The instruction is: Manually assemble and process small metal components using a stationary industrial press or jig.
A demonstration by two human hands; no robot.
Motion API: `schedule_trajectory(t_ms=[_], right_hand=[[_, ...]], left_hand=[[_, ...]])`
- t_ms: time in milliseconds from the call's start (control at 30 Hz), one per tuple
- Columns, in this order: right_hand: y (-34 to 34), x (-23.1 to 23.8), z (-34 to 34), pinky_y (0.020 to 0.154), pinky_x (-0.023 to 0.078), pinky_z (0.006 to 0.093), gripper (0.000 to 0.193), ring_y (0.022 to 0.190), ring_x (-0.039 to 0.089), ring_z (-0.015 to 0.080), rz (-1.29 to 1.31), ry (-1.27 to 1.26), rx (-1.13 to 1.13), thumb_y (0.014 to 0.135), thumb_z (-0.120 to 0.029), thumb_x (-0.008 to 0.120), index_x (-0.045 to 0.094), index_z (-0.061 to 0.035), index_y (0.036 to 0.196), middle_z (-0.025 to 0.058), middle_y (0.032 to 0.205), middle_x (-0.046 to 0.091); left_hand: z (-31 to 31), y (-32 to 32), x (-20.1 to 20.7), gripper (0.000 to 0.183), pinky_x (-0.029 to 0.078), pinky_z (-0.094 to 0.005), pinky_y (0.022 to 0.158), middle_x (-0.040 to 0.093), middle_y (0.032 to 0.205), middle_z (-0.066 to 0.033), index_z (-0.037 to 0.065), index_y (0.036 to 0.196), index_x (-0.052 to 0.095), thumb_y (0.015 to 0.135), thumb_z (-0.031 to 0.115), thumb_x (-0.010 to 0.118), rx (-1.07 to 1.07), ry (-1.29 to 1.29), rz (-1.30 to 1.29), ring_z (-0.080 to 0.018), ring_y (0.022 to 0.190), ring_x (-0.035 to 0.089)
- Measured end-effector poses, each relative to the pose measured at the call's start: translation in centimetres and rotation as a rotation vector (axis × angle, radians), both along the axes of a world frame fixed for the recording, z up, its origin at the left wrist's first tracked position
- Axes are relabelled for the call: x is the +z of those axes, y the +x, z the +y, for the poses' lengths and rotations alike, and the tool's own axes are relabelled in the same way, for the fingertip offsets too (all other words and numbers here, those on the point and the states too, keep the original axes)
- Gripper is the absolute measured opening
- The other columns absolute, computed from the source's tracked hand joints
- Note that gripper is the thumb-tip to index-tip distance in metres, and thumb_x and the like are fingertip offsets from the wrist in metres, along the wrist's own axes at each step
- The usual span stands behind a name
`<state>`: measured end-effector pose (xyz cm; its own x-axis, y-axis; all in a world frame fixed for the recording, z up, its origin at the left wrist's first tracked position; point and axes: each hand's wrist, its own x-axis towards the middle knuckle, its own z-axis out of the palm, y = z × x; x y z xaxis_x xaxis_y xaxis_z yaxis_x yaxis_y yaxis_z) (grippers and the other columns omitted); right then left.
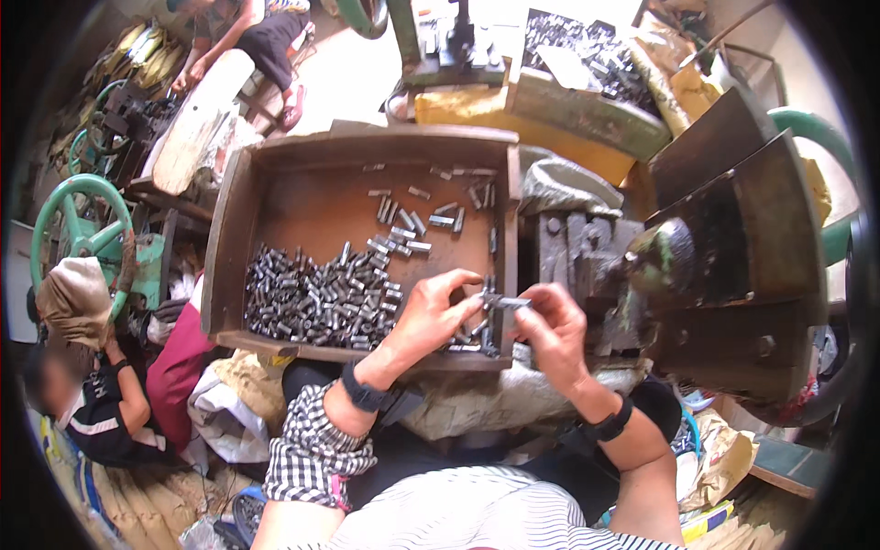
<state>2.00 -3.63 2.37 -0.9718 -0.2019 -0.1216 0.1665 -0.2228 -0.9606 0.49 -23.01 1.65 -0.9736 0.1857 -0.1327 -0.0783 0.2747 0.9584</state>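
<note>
Over the right wall of a wooden tray (367, 139), my two hands come together at a short metal piece (510, 302). My right hand (555, 335) pinches its right end between thumb and fingers. Thumb and forefinger of my left hand (431, 314) close on the left end, where a small part of it is hidden. Inside the tray a heap of small grey metal pieces (316, 298) fills the near left. Several loose ones (403, 234) lie scattered toward the far right, and a few line the right wall below my left fingers.
Right of the tray stands a dark machine with a block (587, 252) and broad metal plates (733, 252). Behind it, a bin (596, 110) holds more metal pieces. A green handwheel (82, 240) is at left, near a person (119, 403); another person (247, 41) sits far left.
</note>
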Motion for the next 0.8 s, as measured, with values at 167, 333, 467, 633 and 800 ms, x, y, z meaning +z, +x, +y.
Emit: schedule_trajectory(t_ms=[167,333,467,633,800], right_hand=[[-1.4,-0.2,1.5,0.052,0.046,0.0216,0.009,0.058,0.057,0.0079,0.240,0.460,0.089,0.082,-0.001,0.056,0.054,0.0007,0.090,0.0044,0.070,0.057],[-0.6,-0.6,1.0,0.050,0.048,0.0198,0.011,0.058,0.056,0.0054,0.031,0.161,0.022,0.084,0.002,0.054,0.054,0.0031,0.095,0.0038,0.074,0.059],[-1.0,-0.4,1.4,0.050,0.049,0.0173,0.013,0.055,0.057,0.0055,-0.065,0.016,0.038,0.086,0.001,0.053,0.054,0.0014,0.099,0.0049,0.079,0.061],[-0.8,-1.1,1.0,0.047,0.048,0.0181,0.012,0.052,0.057,0.0061,-0.143,-0.085,0.007,0.087,-0.003,0.055,0.053,0.0008,0.098,0.0072,0.078,0.063],[-0.9,-2.0,1.1,0.046,0.047,0.0189,0.012,0.051,0.057,0.0078,-0.206,-0.131,0.028,0.087,-0.006,0.057,0.052,0.0006,0.096,0.0085,0.077,0.064]], left_hand=[[-0.1,-0.5,-1.8,0.015,0.042,-0.0186,0.049,0.059,0.073,-0.0008,-0.001,0.090,0.062,0.085,0.013,0.063,-0.012,-0.141,0.375,-0.0041,0.057,0.052],[-0.1,-0.1,-1.0,0.020,0.049,-0.0199,0.052,0.059,0.075,-0.0004,0.001,0.095,0.061,0.088,0.020,0.060,0.019,0.351,-0.376,-0.0048,0.061,0.056],[0.5,0.3,-1.0,0.019,0.051,-0.0186,0.053,0.060,0.078,-0.0006,0.002,0.102,0.060,0.090,0.017,0.056,-0.002,0.550,-0.455,-0.0051,0.061,0.056],[0.8,0.8,-1.3,0.019,0.051,-0.0188,0.055,0.061,0.079,-0.0027,-0.001,0.104,0.059,0.090,0.012,0.056,0.013,0.607,-0.432,-0.0061,0.063,0.057],[1.3,0.8,-1.2,0.018,0.051,-0.0204,0.054,0.061,0.079,-0.0030,0.000,0.103,0.059,0.090,0.011,0.056,0.030,0.731,-0.464,-0.0075,0.063,0.058]])
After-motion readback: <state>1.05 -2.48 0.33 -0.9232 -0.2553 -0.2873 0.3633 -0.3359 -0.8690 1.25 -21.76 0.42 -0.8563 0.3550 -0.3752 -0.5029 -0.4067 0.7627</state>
